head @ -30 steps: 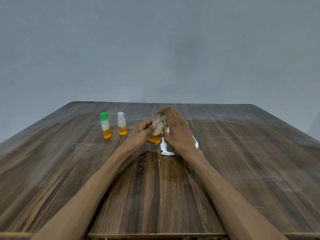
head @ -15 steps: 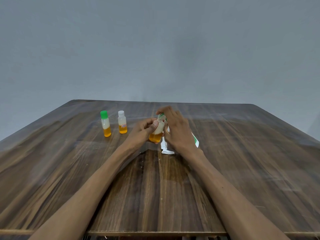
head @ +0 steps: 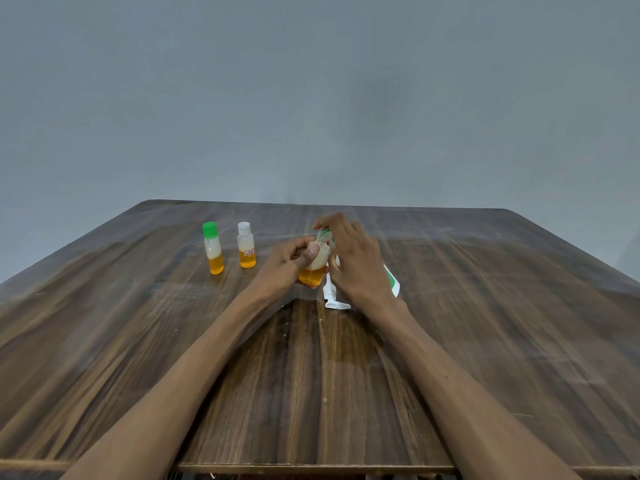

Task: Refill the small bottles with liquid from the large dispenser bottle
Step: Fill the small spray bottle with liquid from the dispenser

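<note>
Soft, even light; wide-angle stretch and blur toward the edges.

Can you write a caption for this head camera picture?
Both hands hold a small bottle of orange liquid above a wooden table.

Both bare forearms extend forward and converge: left hand with fingers curled in a grip, right hand arched above, fingertips pinching downward.

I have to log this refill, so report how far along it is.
Looks done: the green-capped bottle and white-capped bottle stand capped, part-filled with orange liquid. In hand: the left hand grips a third small bottle while the right hand works at its green top. The pump head lies on the table.
</note>
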